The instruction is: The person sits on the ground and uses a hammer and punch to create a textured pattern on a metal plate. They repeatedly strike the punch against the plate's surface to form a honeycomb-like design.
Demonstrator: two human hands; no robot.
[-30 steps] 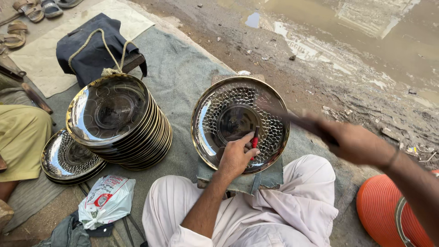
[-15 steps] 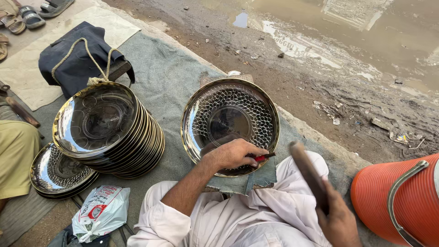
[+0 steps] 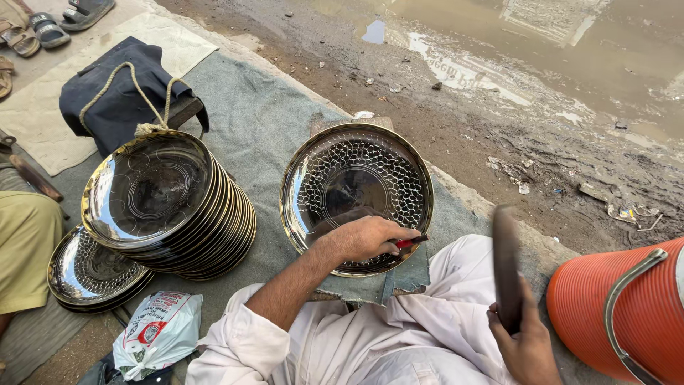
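Pinching the red-handled punch (image 3: 411, 242) in my left hand (image 3: 365, 239) on the patterned metal plate (image 3: 356, 194), I clasp the dark striker (image 3: 506, 267) in my right hand (image 3: 526, 344), upright, to its right.

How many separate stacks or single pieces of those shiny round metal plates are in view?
3: a single patterned shiny round metal plate under the left hand; a tall stack to its left; a low stack at far left. Plates within stacks can't be counted.
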